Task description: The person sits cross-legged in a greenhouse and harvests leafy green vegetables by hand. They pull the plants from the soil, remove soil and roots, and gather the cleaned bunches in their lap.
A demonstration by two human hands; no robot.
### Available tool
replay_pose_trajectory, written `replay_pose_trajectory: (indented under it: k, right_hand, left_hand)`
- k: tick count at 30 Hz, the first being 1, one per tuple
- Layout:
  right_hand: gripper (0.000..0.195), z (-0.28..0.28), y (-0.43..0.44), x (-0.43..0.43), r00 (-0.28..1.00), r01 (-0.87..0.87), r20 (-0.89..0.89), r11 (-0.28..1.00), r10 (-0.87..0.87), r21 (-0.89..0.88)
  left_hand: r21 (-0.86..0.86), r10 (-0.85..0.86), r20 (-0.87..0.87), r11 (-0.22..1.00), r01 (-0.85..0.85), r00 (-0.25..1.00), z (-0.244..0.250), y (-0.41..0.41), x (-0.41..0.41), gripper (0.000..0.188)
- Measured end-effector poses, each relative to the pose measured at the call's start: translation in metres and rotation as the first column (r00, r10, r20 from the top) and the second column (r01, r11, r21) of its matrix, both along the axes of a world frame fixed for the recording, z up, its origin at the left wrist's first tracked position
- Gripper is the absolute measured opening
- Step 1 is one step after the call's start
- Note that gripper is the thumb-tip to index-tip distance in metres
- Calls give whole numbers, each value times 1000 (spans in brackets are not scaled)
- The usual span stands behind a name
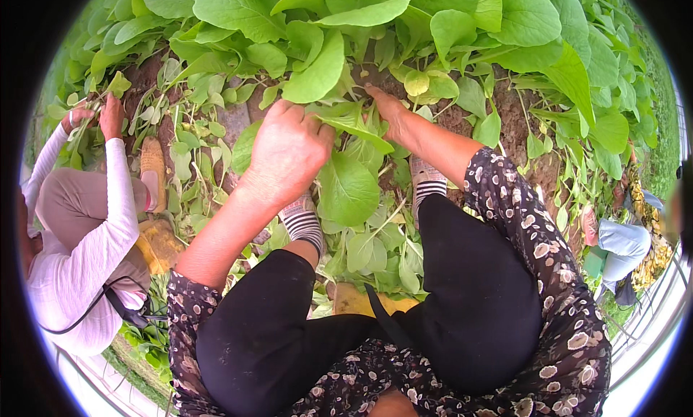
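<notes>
My left hand (292, 146) is curled into a fist among the leafy greens, with its palm and fingertips turned away from view. Broad leaves stick out on both sides of the fist, and a large green leaf (349, 190) hangs just right of it. Low at the foot of the standing plants, my right hand (387, 109) reaches in between stems and soil. Leaves cover part of its fingers, so its grip is hidden. A drooping leaf (360, 129) lies between the two hands.
Tall leafy greens (373, 0) stand in front. Loose plants (384, 249) lie between my feet, beside a yellow object (352, 300) under me. To the left a co-worker (92, 222) crouches, holding stems in both hands. Another person (625, 244) is at the right.
</notes>
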State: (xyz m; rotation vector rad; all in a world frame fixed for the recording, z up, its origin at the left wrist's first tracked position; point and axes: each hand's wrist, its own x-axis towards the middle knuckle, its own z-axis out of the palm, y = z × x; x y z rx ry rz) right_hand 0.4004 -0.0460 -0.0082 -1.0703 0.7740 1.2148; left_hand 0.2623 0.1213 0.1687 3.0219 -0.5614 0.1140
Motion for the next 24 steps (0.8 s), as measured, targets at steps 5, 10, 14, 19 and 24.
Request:
replay_pose_trajectory:
  k: [5, 10, 14, 19, 24]
  right_hand:
    - [24, -13, 5, 4, 995, -100, -15, 993, 99, -70]
    - [14, -19, 4, -8, 995, -41, 89, 998, 45, -48]
    - [19, -2, -8, -10, 907, -348, 201, 927, 370, -136]
    - [18, 4, -19, -13, 962, -166, 200, 980, 186, -111]
    - [17, 76, -9, -32, 892, -349, 272, 932, 362, -96]
  left_hand:
    - [41, -117, -145, 991, 124, 983, 16, -27, -16, 10]
    - [-358, -61, -203, 933, -17, 977, 35, -30, -11, 27]
    - [-513, 131, -368, 797, -319, 920, 37, -7, 7, 31]
    - [-624, 96, -446, 680, -386, 890, 5, 24, 30, 42]
    - [-176, -27, -497, 982, -71, 867, 5, 56, 28, 56]
